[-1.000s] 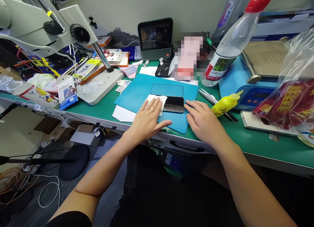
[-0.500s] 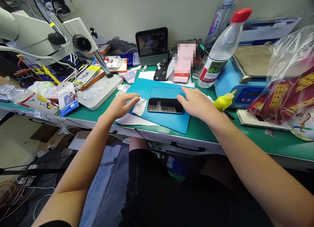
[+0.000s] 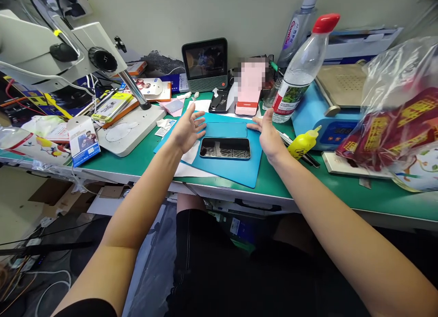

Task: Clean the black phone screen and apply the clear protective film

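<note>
A phone (image 3: 225,148) with a dark, reflective screen lies face up on a blue mat (image 3: 236,173). Just behind it, a clear rounded-corner sheet, like a screen protector (image 3: 226,129), rests flat. My left hand (image 3: 188,129) hovers at the sheet's left end, its fingers spread and nothing in them. Partly hidden beneath that hand is a white wipe (image 3: 191,153). On the other side, my right hand (image 3: 268,134) is open, thumb raised and fingertips at the sheet's right end. Whether either hand touches the sheet I cannot tell.
A microscope stand (image 3: 132,130) occupies the left. Behind the mat are a small display (image 3: 205,64), a dark phone (image 3: 219,101) and a pink-screened phone (image 3: 247,98). To the right stand a red-capped bottle (image 3: 297,82), a yellow squeeze bottle (image 3: 303,143) and a blue scale (image 3: 311,114).
My left hand has moved right from above the wipe and turned, spreading its fingers beside the clear sheet. The right hand has rolled with its thumb up. Phone and sheet keep their places on the mat.
</note>
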Motion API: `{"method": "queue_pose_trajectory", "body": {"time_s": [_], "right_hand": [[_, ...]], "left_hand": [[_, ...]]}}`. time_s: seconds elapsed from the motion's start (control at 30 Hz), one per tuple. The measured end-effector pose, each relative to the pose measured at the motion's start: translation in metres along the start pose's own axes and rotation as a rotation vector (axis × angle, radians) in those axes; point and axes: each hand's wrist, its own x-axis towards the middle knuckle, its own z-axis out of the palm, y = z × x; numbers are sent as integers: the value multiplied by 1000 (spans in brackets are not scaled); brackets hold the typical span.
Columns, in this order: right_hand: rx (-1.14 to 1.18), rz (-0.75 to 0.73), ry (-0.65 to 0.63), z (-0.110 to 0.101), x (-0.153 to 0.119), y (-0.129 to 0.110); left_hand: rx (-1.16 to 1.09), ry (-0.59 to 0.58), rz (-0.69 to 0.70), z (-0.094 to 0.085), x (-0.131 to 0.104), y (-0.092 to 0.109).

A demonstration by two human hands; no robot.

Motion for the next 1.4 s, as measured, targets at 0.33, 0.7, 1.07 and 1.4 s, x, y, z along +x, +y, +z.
{"method": "queue_pose_trajectory", "body": {"time_s": [0.33, 0.7, 1.07, 1.4], "right_hand": [[419, 59, -45, -3, -4, -20], [426, -53, -81, 8, 2, -13], [-15, -299, -7, 0, -7, -13], [-163, -350, -84, 5, -14, -17]], "left_hand": [[-185, 131, -14, 10, 0, 0], [-301, 167, 74, 8, -1, -16], [187, 301, 496, -7, -5, -10], [725, -29, 524, -3, -14, -17]]}}
